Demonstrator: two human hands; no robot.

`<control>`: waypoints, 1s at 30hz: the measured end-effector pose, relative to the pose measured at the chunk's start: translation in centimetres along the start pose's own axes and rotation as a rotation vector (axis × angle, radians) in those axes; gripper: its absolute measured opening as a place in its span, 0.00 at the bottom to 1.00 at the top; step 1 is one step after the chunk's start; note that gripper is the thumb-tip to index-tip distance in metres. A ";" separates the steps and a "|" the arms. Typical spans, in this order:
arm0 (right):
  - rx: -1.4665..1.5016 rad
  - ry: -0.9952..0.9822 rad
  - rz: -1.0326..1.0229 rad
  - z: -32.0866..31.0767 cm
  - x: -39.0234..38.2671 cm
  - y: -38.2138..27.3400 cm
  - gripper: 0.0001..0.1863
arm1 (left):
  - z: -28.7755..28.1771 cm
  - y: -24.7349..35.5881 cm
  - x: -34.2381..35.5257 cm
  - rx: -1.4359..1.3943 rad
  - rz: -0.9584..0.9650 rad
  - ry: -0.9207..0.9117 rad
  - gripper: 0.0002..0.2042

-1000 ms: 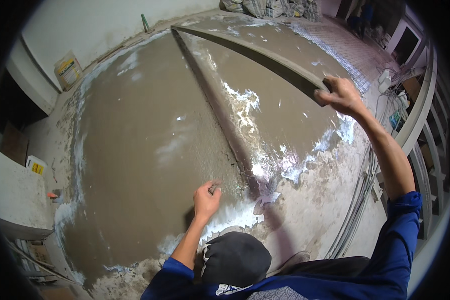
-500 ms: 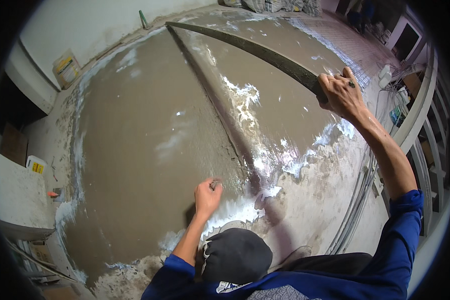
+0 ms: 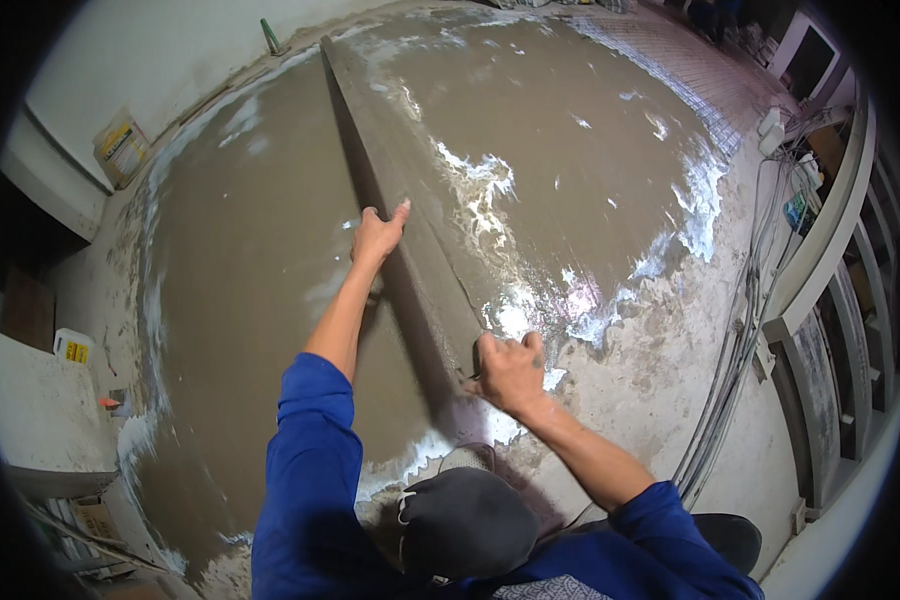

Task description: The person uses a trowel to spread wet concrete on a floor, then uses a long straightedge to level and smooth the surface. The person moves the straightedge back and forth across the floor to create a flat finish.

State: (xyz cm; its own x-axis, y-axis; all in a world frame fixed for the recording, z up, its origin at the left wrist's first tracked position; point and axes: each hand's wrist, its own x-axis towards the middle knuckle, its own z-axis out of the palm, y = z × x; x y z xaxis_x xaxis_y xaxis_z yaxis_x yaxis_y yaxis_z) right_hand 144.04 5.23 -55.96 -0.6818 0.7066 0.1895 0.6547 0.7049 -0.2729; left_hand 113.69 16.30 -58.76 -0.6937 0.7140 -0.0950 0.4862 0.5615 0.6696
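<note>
A long, straight screed board, smeared with grey mortar, lies over the wet mortar floor, running from the far wall back toward me. Partway along the board, my left hand is closed on its left edge, thumb toward the top; the fingers are partly hidden. At the board's near end, my right hand has its fingers curled round the edge. Just right of the board, a pale, wet, rough strip crosses the smooth mortar.
Wire mesh covers the floor at the far right. Cables run along the right beside a pale railing. At the left stand a paper sack and a white jug. A green tool leans on the far wall.
The board's near end has swung from the right down toward me, and the board now lies along the mortar. My right hand came down with it; my left hand moved forward and took hold.
</note>
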 end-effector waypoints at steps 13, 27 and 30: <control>0.136 -0.178 0.203 6.0 -4.4 0.9 0.29 | 5.6 1.5 4.1 0.284 -0.185 -0.148 0.53; 0.172 -0.371 0.385 8.6 -9.1 2.7 0.30 | 10.2 -1.0 0.0 0.174 -0.187 -0.057 0.43; 0.111 -0.364 0.410 9.1 -10.3 3.4 0.31 | 11.1 -1.8 -2.2 0.190 -0.190 -0.022 0.44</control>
State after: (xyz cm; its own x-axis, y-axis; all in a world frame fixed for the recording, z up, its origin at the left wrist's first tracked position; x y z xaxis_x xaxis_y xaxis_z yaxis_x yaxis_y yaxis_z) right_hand 150.34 -0.16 -67.38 -0.4603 0.8406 -0.2853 0.8651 0.3525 -0.3569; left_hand 120.19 18.38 -67.93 -0.7712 0.5960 -0.2235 0.4407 0.7533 0.4883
